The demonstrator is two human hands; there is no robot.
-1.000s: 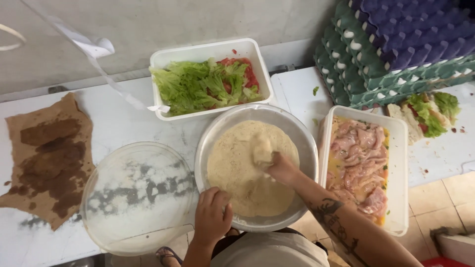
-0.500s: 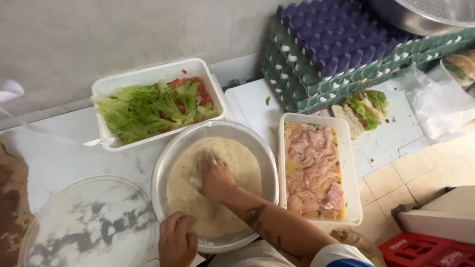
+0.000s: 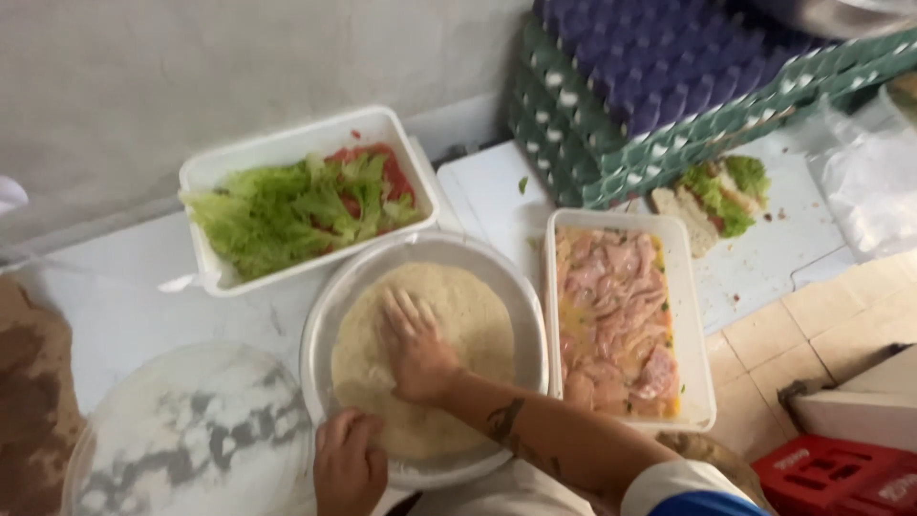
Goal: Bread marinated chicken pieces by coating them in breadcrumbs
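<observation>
I observe my right hand (image 3: 418, 349) laid palm-down, fingers spread and flat, on the bed of pale breadcrumbs (image 3: 420, 368) inside the round metal bowl (image 3: 330, 296). It grips nothing that I can see; whatever sits under the palm is hidden. My left hand (image 3: 349, 463) rests at the bowl's near rim, fingers curled over the edge, steadying it; I cannot tell whether it clamps the rim firmly.

The governing relation: the white tray of raw marinated chicken pieces (image 3: 616, 315) lies immediately right of the bowl, its wall touching or just beside the bowl's rim. Its long axis runs near to far. The right hand is plainly the nearer of the two to that tray; the left is across the bowl from it.

Far and left of the bowl stands a white tub of lettuce and tomato (image 3: 301, 205). A clear glass plate (image 3: 186, 440) sits left of the bowl, near side. Stacked egg cartons (image 3: 659, 86) occupy the far right.
</observation>
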